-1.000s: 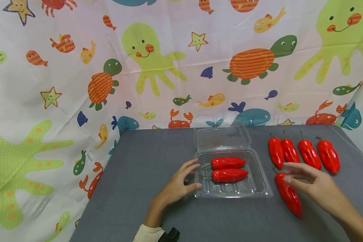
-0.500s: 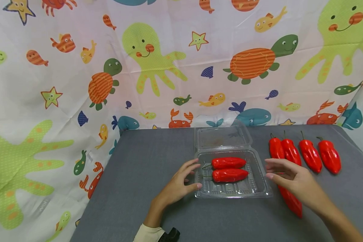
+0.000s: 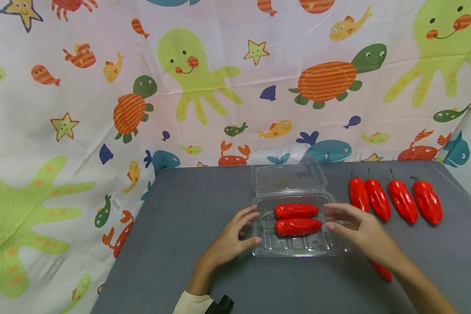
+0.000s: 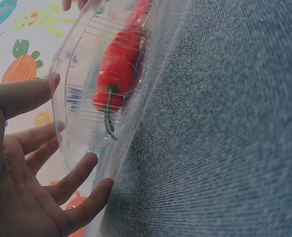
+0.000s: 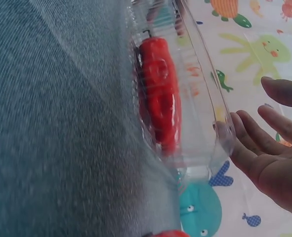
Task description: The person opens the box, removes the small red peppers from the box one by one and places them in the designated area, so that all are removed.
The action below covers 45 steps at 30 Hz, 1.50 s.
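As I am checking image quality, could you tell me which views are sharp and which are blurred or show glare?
Head view: even light, sharp on the tray and peppers, mild wide-angle bending at the edges. Left wrist view: table grainy and soft, left hand blurred. Right wrist view: soft, with glare on the pepper.

Cream sleeve cuff (image 3: pixel 193 302) and black wrist strap (image 3: pixel 219 305); right forearm bare.

At frame centre, an open clear clamshell box (image 3: pixel 298 244) holds two red peppers (image 3: pixel 297 219). The left hand (image 3: pixel 231 240) and right hand (image 3: pixel 357 229) flank it with relaxed fingers on the grey tabletop (image 3: pixel 180 244).
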### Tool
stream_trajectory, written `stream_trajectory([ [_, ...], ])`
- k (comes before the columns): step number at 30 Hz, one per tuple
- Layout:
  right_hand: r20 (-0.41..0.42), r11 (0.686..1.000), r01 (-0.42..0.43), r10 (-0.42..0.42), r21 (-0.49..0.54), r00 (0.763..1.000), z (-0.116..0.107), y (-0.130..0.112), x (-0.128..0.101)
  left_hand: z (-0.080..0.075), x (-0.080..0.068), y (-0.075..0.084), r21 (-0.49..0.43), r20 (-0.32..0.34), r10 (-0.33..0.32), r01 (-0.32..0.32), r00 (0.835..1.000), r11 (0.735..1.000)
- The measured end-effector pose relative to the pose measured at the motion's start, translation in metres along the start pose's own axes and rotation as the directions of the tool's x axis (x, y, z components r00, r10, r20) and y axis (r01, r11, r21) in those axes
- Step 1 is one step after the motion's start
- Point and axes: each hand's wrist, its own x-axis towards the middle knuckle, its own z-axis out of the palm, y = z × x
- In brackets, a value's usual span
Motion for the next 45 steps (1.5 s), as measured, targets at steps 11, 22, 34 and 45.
stream_trajectory([
  [11, 0.071, 0.991, 0.068, -0.076, 0.113, 0.995, 0.020, -0.003, 0.013, 0.000, 0.000, 0.001, -0.004, 0.003, 0.000, 0.000, 1.000, 1.000],
  [22, 0.105, 0.998, 0.061, -0.062, 0.016, 0.993, 0.035, 0.001, 0.021, 0.000, 0.000, 0.001, -0.007, 0.004, -0.006, 0.006, 1.000, 1.000],
  [34, 0.134, 0.997, 0.082, -0.081, -0.001, 0.988, 0.042, 0.005, 0.032, 0.001, 0.001, -0.001, -0.003, 0.004, 0.003, -0.003, 1.000, 1.000],
  [45, 0.210, 0.999, -0.019, 0.012, 0.033, 0.978, 0.046, 0.005, 0.036, 0.000, 0.000, 0.001, -0.006, 0.001, 0.006, -0.006, 1.000, 1.000],
])
